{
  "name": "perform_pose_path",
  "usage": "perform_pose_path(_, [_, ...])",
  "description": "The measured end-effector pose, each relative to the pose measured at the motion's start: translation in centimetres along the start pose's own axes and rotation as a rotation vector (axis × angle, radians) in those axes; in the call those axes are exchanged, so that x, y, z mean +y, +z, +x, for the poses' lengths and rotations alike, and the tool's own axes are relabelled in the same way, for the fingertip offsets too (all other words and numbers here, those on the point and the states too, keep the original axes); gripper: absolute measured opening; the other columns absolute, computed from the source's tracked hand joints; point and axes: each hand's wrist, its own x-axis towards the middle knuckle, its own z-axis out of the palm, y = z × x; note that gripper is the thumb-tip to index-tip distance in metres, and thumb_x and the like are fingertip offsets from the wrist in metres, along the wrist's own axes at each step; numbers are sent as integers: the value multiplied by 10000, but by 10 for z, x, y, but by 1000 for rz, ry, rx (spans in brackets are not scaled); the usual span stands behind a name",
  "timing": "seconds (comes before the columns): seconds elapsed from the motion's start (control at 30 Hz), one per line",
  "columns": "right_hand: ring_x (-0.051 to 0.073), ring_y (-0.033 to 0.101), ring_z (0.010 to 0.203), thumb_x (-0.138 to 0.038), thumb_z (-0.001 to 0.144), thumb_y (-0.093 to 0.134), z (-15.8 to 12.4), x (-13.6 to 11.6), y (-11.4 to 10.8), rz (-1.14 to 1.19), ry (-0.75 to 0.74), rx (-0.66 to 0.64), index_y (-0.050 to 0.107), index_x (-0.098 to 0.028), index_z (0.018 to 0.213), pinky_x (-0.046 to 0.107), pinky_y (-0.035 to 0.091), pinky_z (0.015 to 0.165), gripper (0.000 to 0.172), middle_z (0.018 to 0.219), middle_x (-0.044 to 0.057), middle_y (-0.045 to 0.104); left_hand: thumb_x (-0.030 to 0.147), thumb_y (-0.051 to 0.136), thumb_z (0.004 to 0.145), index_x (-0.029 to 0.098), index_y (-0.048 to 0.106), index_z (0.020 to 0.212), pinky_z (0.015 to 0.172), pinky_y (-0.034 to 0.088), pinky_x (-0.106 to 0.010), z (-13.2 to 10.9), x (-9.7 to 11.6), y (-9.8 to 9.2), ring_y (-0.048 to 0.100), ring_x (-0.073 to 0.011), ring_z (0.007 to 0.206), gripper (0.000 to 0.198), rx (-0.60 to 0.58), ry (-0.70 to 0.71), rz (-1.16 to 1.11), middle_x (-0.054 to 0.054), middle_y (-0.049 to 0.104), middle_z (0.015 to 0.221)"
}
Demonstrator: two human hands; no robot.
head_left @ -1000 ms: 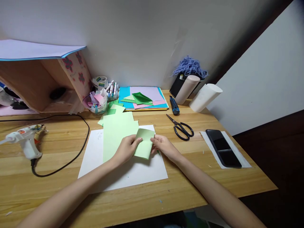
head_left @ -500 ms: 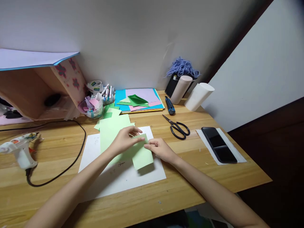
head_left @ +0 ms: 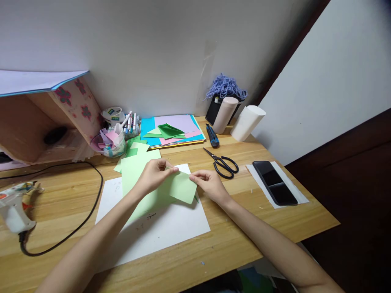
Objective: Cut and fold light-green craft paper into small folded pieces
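Note:
A small light green paper piece (head_left: 183,188) is held just above a white sheet (head_left: 165,221) in the middle of the wooden desk (head_left: 232,240). My left hand (head_left: 154,175) pinches its upper left corner. My right hand (head_left: 207,185) pinches its right corner. Both hands have their fingers closed on the paper. Under my left hand lies a larger light green sheet (head_left: 136,175), partly covering the white sheet.
Black scissors (head_left: 224,164) and a blue utility knife (head_left: 211,136) lie right of the hands. A phone (head_left: 274,182) rests on white paper. Stacked coloured paper (head_left: 171,130), a scrap bowl (head_left: 108,143), markers, two rolls (head_left: 247,122) stand behind. A glue gun (head_left: 15,203) with cable sits left.
The small green piece has turned and lifted between both hands, and the hands shifted a little toward the back of the desk. The head camera has swung, sliding the scene left.

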Motion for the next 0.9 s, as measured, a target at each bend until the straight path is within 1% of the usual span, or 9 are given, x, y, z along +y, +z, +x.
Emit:
perform_pose_path(0.07, [185, 603, 710, -380, 682, 648, 1, 1, -2, -22, -33, 63, 674, -152, 758, 290, 464, 639, 243, 789, 72, 679, 438, 577, 699, 147, 623, 675, 522, 371, -225, -3, 1, -2, 532, -137, 590, 296, -122, 24, 6, -40, 634, 657])
perform_pose_path(0.17, [189, 598, 691, -383, 686, 646, 0, 1, -3, -73, -91, 69, 681, -161, 768, 288, 461, 596, 240, 784, 75, 681, 391, 548, 721, 157, 633, 717, 552, 397, -238, -10, 5, 2, 552, -149, 615, 249, -259, 80, 30, -50, 647, 703])
perform_pose_path(0.37, [173, 589, 667, -303, 723, 601, -4, -3, -1, -199, -170, 62, 674, -157, 736, 266, 442, 571, 163, 748, 64, 677, 336, 493, 745, 167, 571, 654, 513, 365, -229, -20, 13, 18, 510, -134, 557, 207, -210, 125, 109, -17, 587, 613])
perform_pose_path(0.53, [172, 604, 664, -305, 718, 598, 2, -4, -11, -199, -150, 126, 648, -155, 711, 271, 464, 587, 159, 739, 65, 671, 320, 494, 736, 171, 510, 620, 522, 352, -235, -20, 15, 14, 491, -129, 549, 190, -219, 85, 79, 3, 550, 591])
perform_pose_path(0.6, [176, 615, 695, -324, 725, 595, 7, -4, -18, -154, -161, 203, 633, -155, 715, 264, 466, 591, 174, 742, 66, 667, 331, 498, 735, 171, 498, 618, 521, 346, -233, -19, 14, 11, 481, -125, 549, 198, -226, 54, 44, 7, 541, 591])
perform_pose_path(0.67, [179, 617, 758, -355, 747, 574, 10, -5, -23, -95, -165, 222, 633, -156, 764, 252, 464, 599, 208, 782, 70, 667, 346, 499, 735, 170, 491, 615, 516, 337, -230, -18, 13, 9, 471, -121, 544, 213, -235, 35, 7, 12, 526, 584])
perform_pose_path(0.77, [160, 598, 763, -387, 754, 569, 11, -5, -21, -28, -95, 38, 642, -165, 861, 243, 455, 618, 257, 844, 58, 661, 369, 494, 740, 170, 502, 632, 509, 333, -228, -19, 12, 10, 472, -124, 543, 227, -247, 31, -7, 9, 525, 585])
perform_pose_path(0.83, [141, 576, 691, -390, 740, 591, 7, -4, -13, -7, -45, -94, 640, -163, 839, 238, 441, 601, 252, 795, 38, 648, 377, 483, 746, 171, 528, 654, 507, 335, -230, -19, 11, 12, 484, -132, 552, 230, -243, 45, 32, -2, 546, 600])
perform_pose_path(0.9, [131, 549, 633, -395, 743, 591, 2, -3, -4, -32, -40, -139, 629, -158, 772, 233, 419, 566, 241, 713, 19, 618, 371, 460, 758, 173, 559, 680, 510, 337, -232, -20, 11, 15, 498, -142, 573, 235, -226, 75, 94, -17, 577, 636])
